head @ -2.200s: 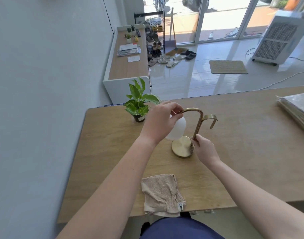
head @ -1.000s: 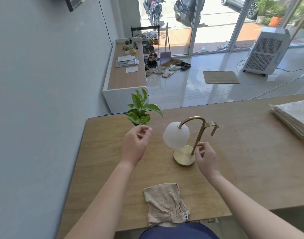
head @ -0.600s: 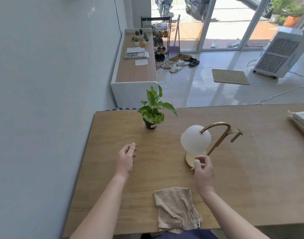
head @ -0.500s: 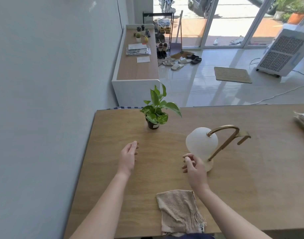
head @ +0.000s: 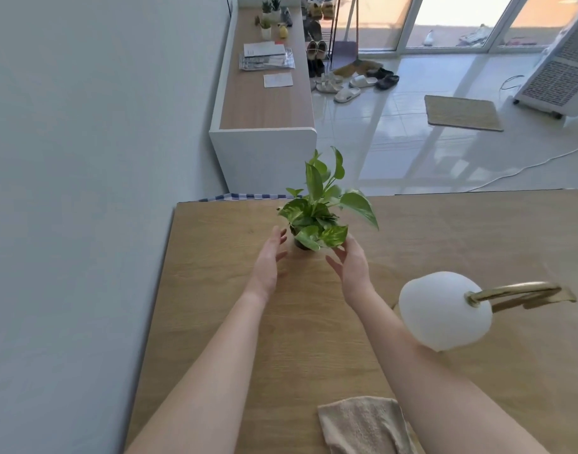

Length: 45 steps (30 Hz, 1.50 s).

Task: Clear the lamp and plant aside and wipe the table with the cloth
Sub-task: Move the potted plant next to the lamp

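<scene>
A small green plant (head: 318, 211) in a dark pot stands near the far left edge of the wooden table (head: 215, 290). My left hand (head: 269, 257) is open just left of the pot, fingers spread, a small gap from it. On the pot's right, my right hand (head: 351, 267) is open too, its fingertips under the leaves. The lamp (head: 443, 311) with a white globe and brass arm stands free at the right; my right forearm hides its base. A beige cloth (head: 363, 425) lies at the near edge.
A grey wall runs along the table's left side. Beyond the table stands a low white cabinet (head: 264, 103) with papers and small pots. Tiled floor with sandals, a doormat (head: 462, 113) and a white air cooler (head: 562, 73) lies farther back.
My right hand has let go of the lamp, which now stands further right. Both hands have moved forward to either side of the plant pot. The camera has moved closer.
</scene>
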Motion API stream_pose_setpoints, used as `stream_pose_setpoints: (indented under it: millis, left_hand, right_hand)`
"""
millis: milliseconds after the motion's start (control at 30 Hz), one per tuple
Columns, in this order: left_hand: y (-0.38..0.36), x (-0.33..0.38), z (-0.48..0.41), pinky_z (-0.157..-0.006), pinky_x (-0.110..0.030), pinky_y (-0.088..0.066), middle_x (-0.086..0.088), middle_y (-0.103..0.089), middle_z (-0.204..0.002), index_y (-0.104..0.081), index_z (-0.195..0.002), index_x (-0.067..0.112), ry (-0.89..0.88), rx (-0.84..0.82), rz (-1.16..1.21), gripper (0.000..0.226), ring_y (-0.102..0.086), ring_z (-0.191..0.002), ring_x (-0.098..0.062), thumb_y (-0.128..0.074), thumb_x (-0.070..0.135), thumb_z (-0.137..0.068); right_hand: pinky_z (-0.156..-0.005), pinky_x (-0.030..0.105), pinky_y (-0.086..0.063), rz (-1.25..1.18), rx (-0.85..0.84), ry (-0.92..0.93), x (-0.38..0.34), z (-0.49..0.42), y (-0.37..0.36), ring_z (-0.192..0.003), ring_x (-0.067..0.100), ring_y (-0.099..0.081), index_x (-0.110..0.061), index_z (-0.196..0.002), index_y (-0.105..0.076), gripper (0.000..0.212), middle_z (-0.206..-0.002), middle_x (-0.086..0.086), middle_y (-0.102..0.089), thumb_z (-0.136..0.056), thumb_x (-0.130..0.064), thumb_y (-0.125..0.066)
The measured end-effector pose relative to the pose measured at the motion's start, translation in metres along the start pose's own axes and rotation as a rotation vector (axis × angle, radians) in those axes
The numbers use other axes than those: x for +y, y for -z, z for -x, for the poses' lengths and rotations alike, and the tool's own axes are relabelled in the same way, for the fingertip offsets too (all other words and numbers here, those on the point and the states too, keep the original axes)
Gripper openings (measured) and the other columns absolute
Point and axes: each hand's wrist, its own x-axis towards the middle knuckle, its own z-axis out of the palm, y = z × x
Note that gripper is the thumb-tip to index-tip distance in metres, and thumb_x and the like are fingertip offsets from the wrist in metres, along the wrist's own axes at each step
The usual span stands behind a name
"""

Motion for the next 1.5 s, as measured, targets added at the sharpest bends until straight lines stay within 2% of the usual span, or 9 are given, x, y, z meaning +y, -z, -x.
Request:
stream_pose_setpoints:
  millis: [133, 233, 367, 533, 667, 800, 1033, 1167, 1500]
  left_hand:
    - [-0.004, -0.001, -0.007, -0.126, -0.062, -0.033, 0.021, -0.066, -0.147, -0.061, -0.150, 0.047, -0.015, -0.038, -0.017, 0.076, -0.059, -0.139, -0.012, -0.034, 0.092, -0.094]
    - [-0.006, -0.003, -0.007, -0.129, -0.062, -0.029, 0.023, -0.068, -0.144, -0.062, -0.149, 0.046, -0.016, -0.044, 0.002, 0.080, -0.057, -0.142, -0.010, -0.037, 0.095, -0.090]
    - [-0.008, -0.003, -0.007, -0.129, -0.062, -0.030, 0.021, -0.064, -0.150, -0.059, -0.152, 0.044, -0.006, -0.061, 0.048, 0.075, -0.052, -0.146, -0.008, -0.036, 0.089, -0.096]
    - [-0.008, -0.001, -0.006, -0.128, -0.059, -0.033, 0.020, -0.064, -0.151, -0.059, -0.151, 0.045, 0.019, -0.063, 0.099, 0.071, -0.055, -0.143, -0.005, -0.035, 0.086, -0.098]
    - [-0.003, -0.001, 0.009, -0.127, -0.054, -0.037, 0.018, -0.062, -0.151, -0.062, -0.145, 0.045, 0.018, -0.060, 0.140, 0.078, -0.057, -0.141, -0.008, -0.040, 0.094, -0.089]
    - [0.003, 0.000, 0.033, -0.127, -0.058, -0.036, 0.011, -0.059, -0.157, -0.055, -0.157, 0.035, 0.028, -0.064, 0.165, 0.092, -0.055, -0.145, -0.016, -0.037, 0.092, -0.087]
    - [0.007, -0.002, 0.083, -0.125, -0.063, -0.037, 0.009, -0.060, -0.154, -0.056, -0.156, 0.033, 0.050, -0.067, 0.178, 0.090, -0.056, -0.144, -0.019, -0.036, 0.089, -0.088]
    - [0.004, -0.003, 0.110, -0.125, -0.061, -0.038, 0.011, -0.059, -0.154, -0.055, -0.156, 0.035, 0.037, -0.078, 0.166, 0.096, -0.055, -0.144, -0.016, -0.040, 0.093, -0.081]
    - [-0.002, -0.025, 0.150, -0.124, -0.059, -0.039, 0.012, -0.059, -0.152, -0.059, -0.142, 0.044, 0.040, -0.078, 0.157, 0.079, -0.055, -0.142, -0.016, -0.042, 0.093, -0.082]
  right_hand:
    - [-0.103, 0.041, -0.056, -0.045, 0.006, -0.029, 0.007, -0.014, -0.002, -0.123, 0.010, -0.067, -0.040, -0.119, -0.074, 0.037, -0.130, -0.011, -0.075, -0.114, -0.036, -0.037]
    - [-0.099, 0.040, -0.059, -0.044, -0.009, -0.041, 0.011, -0.019, 0.000, -0.121, 0.010, -0.070, -0.035, -0.122, -0.075, 0.038, -0.125, -0.011, -0.078, -0.113, -0.034, -0.039]
    - [-0.103, 0.041, -0.056, -0.077, -0.061, -0.051, 0.012, -0.024, 0.003, -0.126, 0.011, -0.069, -0.035, -0.124, -0.074, 0.036, -0.130, -0.008, -0.076, -0.112, -0.037, -0.041]
    - [-0.107, 0.047, -0.055, -0.099, -0.110, -0.086, 0.006, -0.023, 0.004, -0.132, 0.015, -0.065, -0.028, -0.141, -0.066, 0.041, -0.143, -0.003, -0.069, -0.111, -0.047, -0.045]
    - [-0.105, 0.052, -0.055, -0.042, -0.166, -0.113, 0.005, -0.009, 0.014, -0.134, 0.015, -0.064, -0.023, -0.140, -0.067, 0.045, -0.139, -0.003, -0.071, -0.111, -0.050, -0.045]
    - [-0.110, 0.054, -0.050, 0.008, -0.243, -0.150, 0.002, 0.012, 0.023, -0.136, 0.014, -0.062, -0.023, -0.142, -0.066, 0.054, -0.143, -0.007, -0.070, -0.110, -0.059, -0.041]
    - [-0.111, 0.054, -0.049, 0.048, -0.310, -0.177, 0.001, 0.053, 0.039, -0.137, 0.015, -0.063, -0.025, -0.144, -0.066, 0.060, -0.146, -0.006, -0.068, -0.108, -0.065, -0.039]
    - [-0.113, 0.055, -0.049, 0.042, -0.324, -0.177, 0.002, 0.074, 0.045, -0.136, 0.016, -0.063, -0.025, -0.143, -0.065, 0.059, -0.145, -0.006, -0.068, -0.108, -0.065, -0.040]
    - [-0.113, 0.056, -0.048, 0.083, -0.322, -0.189, 0.009, 0.118, 0.062, -0.135, 0.018, -0.064, -0.022, -0.140, -0.066, 0.059, -0.144, -0.004, -0.069, -0.108, -0.064, -0.040]
